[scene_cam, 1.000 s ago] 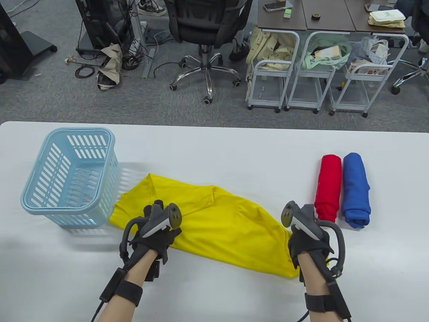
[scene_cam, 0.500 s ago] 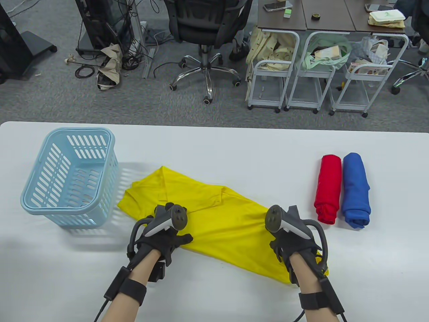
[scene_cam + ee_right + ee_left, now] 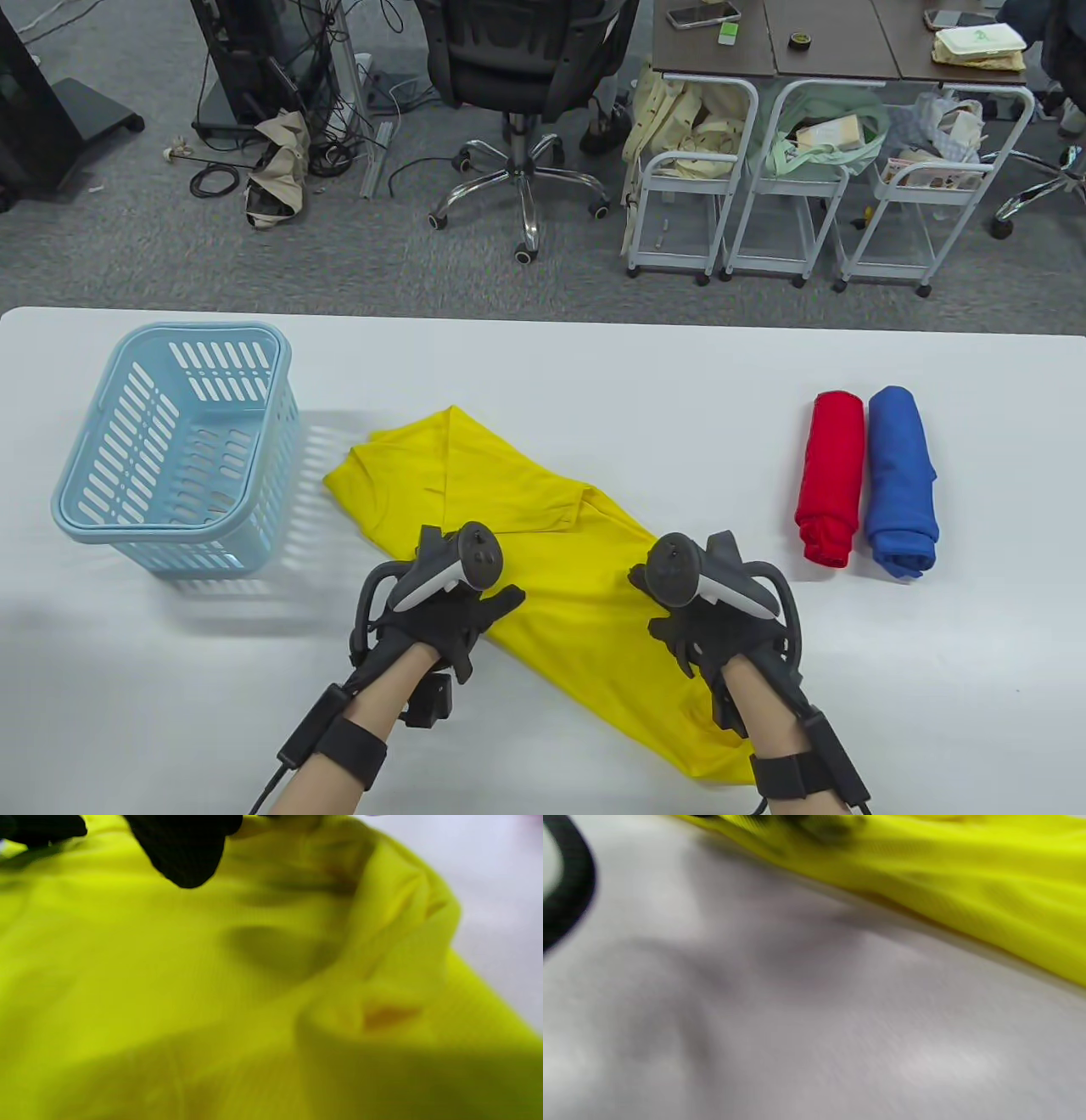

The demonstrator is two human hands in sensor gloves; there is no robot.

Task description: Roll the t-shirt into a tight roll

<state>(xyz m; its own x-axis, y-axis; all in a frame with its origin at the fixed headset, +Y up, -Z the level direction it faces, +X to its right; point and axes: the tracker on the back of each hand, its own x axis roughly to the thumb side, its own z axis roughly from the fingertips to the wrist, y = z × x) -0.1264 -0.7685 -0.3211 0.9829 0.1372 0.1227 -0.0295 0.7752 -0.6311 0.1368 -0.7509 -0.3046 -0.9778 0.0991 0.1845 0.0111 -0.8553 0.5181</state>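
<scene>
White table (image 3: 594,373) carries a folded yellow t-shirt (image 3: 543,543); the left hand (image 3: 441,607) and the right hand (image 3: 713,624) press spread fingers on it, pinching nothing.

The left wrist view is motion-blurred; only a yellow t-shirt (image 3: 967,878) edge and pale counter (image 3: 797,1027) show. In the table view, trackers hide the fingers of the left hand (image 3: 441,615) and right hand (image 3: 713,628), so neither grip can be judged.

Yellow t-shirt (image 3: 543,543) (plain), pale-blue slotted basket (image 3: 174,441)
</scene>
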